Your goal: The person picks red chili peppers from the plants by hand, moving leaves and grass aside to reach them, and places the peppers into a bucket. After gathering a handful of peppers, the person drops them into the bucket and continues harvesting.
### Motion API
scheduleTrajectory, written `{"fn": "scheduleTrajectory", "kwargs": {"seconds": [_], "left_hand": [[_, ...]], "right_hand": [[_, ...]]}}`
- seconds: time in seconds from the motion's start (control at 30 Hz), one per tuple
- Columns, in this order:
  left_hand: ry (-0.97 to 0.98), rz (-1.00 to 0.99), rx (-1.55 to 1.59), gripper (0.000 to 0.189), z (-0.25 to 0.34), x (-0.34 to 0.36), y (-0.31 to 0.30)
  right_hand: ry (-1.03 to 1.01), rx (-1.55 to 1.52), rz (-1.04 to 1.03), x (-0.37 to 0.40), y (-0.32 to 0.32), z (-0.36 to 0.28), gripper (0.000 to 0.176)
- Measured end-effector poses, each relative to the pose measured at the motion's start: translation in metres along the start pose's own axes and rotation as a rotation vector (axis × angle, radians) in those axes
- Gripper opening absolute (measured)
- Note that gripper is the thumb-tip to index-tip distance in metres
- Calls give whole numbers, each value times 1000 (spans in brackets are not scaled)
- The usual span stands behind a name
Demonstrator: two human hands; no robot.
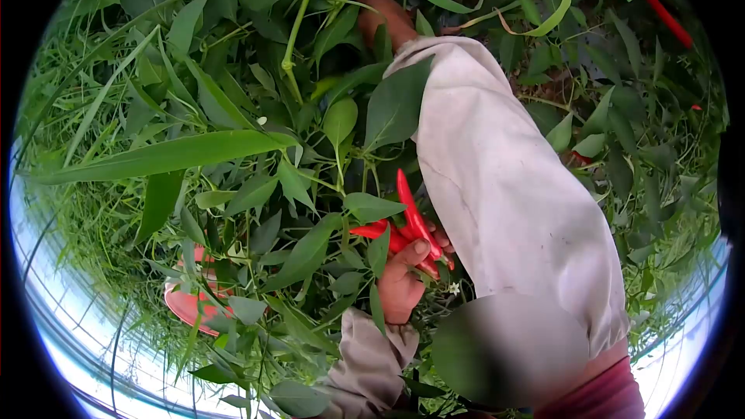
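Observation:
Several red chili peppers [415, 213] are gathered in my left hand [401, 283], low in the middle of the view. Its thumb presses across them and the other fingers curl behind, partly covered by leaves and the right sleeve. My right hand [382, 19] reaches far into the foliage at the top. Only the wrist and part of the hand show there; leaves hide the fingers, so I cannot make out what they touch. The light sleeve [497, 155] of that arm crosses over the chili plant leaves [400, 109].
A red container [186, 302] stands at the lower left, half hidden by leaves. Another red chili [666, 17] hangs at the upper right. Dense stems and a long grass blade [171, 155] surround the hands. A blurred round patch [508, 349] covers the bottom.

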State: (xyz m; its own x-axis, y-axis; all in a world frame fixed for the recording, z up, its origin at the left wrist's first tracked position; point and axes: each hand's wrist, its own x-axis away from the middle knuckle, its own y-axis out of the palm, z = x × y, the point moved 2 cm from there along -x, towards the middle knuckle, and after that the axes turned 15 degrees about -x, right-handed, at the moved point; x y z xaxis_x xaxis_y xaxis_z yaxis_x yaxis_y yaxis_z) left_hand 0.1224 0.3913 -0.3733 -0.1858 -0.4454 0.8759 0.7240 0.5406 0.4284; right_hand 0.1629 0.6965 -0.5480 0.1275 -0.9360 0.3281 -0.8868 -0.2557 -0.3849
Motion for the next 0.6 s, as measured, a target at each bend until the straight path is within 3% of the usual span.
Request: {"fn": "scheduleTrajectory", "kwargs": {"seconds": [0.17, 0.23, 0.27, 0.43, 0.5, 0.6], "left_hand": [[55, -101, 58, 36, 4, 1, -4], [77, -105, 38, 36, 7, 3, -1], [99, -104, 15, 36, 8, 4, 1], [116, -167, 26, 39, 8, 3, -3], [141, -87, 86, 35, 9, 5, -4], [122, -220, 113, 36, 8, 6, -7]], "right_hand": [[-130, 458, 175, 16, -1, 3, 29], [-37, 302, 320, 52, -8, -14, 22], [-207, 392, 310, 63, -9, -17, 21], [-315, 122, 308, 155, -39, -55, 23], [-460, 66, 243, 186, -45, -68, 23], [-500, -51, 349, 230, -78, -88, 28]]}}
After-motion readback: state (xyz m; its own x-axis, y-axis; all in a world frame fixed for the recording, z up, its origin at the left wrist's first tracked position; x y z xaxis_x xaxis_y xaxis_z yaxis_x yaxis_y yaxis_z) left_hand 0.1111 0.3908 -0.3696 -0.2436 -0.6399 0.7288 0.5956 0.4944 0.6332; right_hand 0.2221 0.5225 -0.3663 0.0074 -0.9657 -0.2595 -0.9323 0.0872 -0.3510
